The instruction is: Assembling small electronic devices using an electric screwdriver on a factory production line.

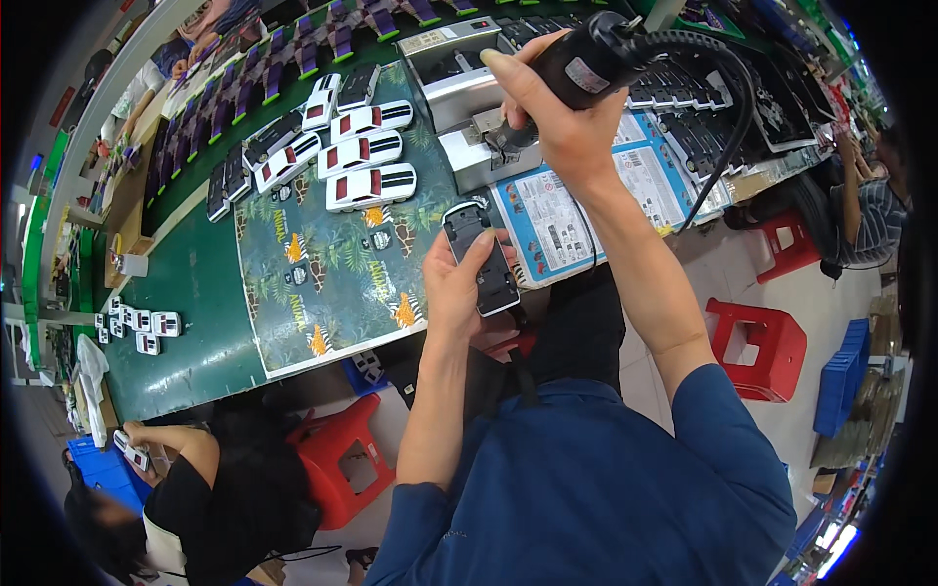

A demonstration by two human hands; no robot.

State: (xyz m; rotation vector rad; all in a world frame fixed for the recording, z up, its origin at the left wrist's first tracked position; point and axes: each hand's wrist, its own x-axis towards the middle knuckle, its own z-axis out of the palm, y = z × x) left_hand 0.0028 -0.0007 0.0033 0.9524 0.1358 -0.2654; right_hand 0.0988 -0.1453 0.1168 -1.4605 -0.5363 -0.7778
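My left hand [453, 293] is closed around a toy car [494, 276], thumb across its black underside, which faces up. A thin white rim of the car's body shows. My right hand [576, 142] grips a black electric screwdriver [591, 70] with a coiled cable. The lower end of the screwdriver is at the metal block of a screw feeder [469, 156]; its tip is too small to make out. Several white toy cars [369, 187] with black stripes stand on the patterned sheet [332, 283], left of the feeder.
Black car undersides [689, 142] lie in rows at the right. Purple and green parts [210, 122] line a green conveyor. A co-worker [225, 479] at lower left holds a white car [130, 451]. Red stools [757, 352] and a blue crate [842, 376] stand on the floor.
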